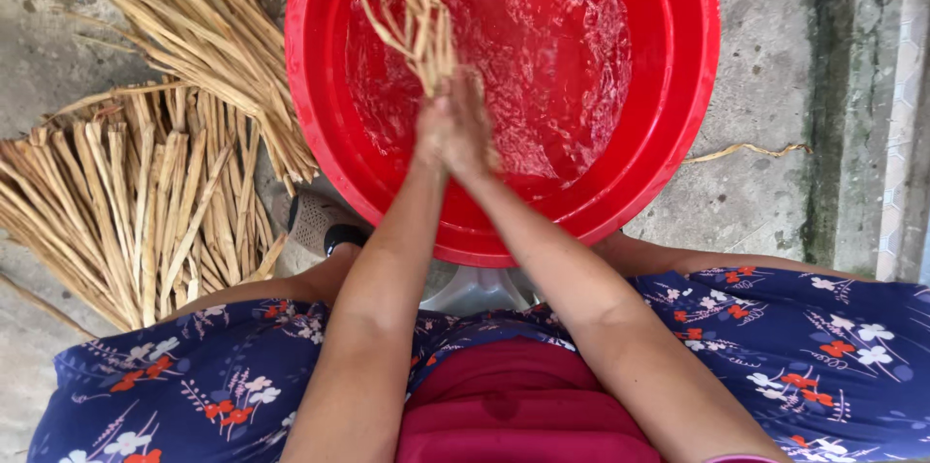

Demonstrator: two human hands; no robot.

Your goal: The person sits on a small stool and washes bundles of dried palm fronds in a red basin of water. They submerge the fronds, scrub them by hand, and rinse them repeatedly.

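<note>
Both hands are pressed together over the middle of a red basin, the left hand and the right hand clamped palm to palm around the lower end of a bundle of straw strips. The strips are pale tan, thin and flat, wet-looking and limp, and they rise from the hands toward the top edge of the view, looping and twisting loosely over the water. The water under them is churned, with ripples and small foam across its surface. The basin is round, smooth plastic with a thick rolled rim, and it stands on rough grey concrete floor. To the left lies a pile of dry straw, stiff and straight, fanned out on the floor just beside the basin. A single loose strip lies on the floor to the right.
</note>
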